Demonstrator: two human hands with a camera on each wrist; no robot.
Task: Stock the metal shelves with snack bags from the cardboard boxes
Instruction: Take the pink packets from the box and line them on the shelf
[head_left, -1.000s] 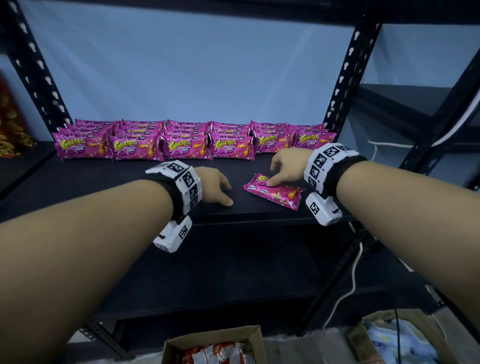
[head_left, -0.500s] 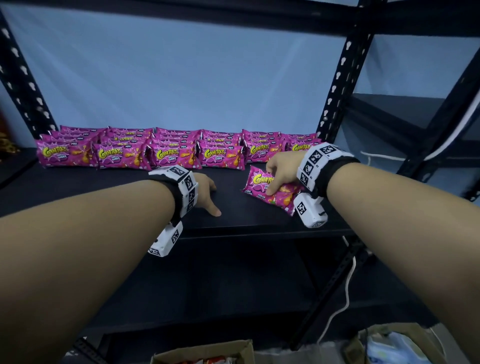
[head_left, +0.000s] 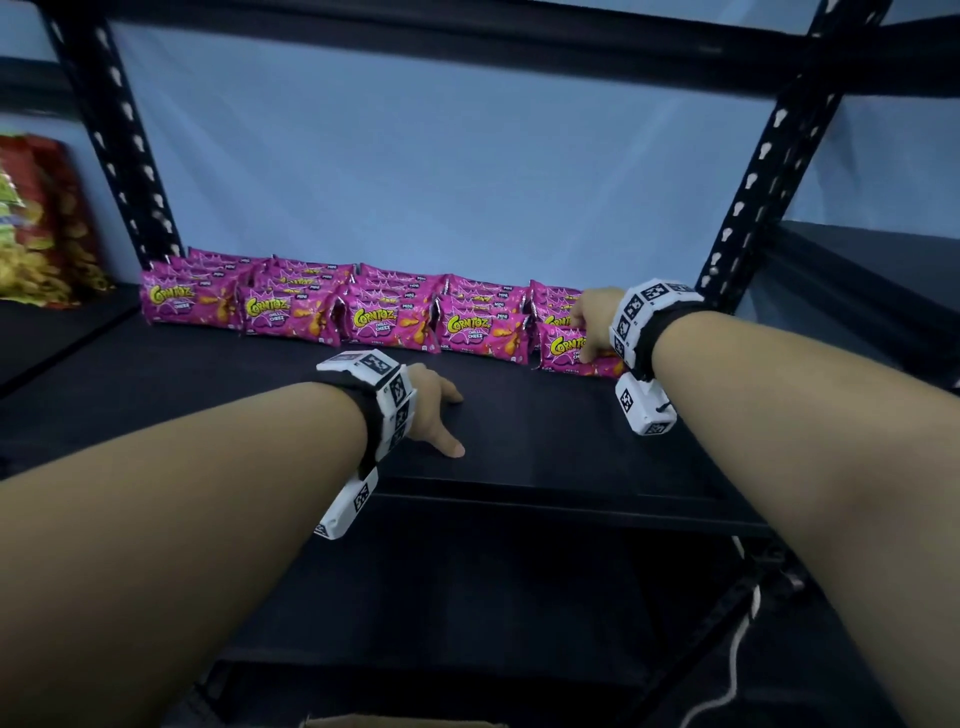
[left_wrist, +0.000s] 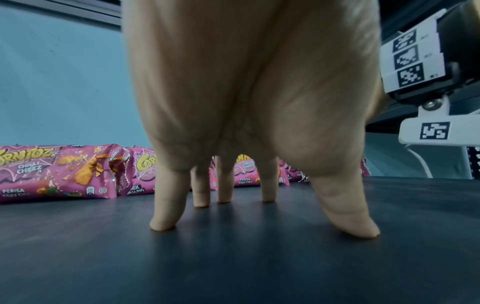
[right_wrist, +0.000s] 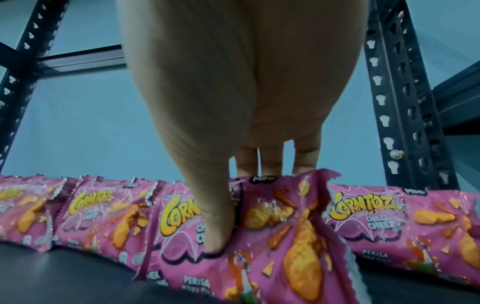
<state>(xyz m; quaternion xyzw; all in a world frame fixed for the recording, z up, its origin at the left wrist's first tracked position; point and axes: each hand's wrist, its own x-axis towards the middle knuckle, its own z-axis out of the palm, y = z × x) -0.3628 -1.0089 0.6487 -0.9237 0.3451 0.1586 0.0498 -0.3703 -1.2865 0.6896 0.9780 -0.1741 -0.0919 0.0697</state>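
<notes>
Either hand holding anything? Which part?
Right hand pinches a pink snack bag, thumb on its front, fingers behind its top edge. Left hand holds nothing.

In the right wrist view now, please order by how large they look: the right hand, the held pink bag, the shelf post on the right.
1. right hand, nearest the camera.
2. held pink bag.
3. shelf post.
Nearness inflates the first two; true sizes stay unsure.

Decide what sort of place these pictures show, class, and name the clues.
Probably a stockroom or shop storage area. A black metal shelf with slotted uprights holds a neat row of identical pink snack bags, and the right hand is placing another.
</notes>
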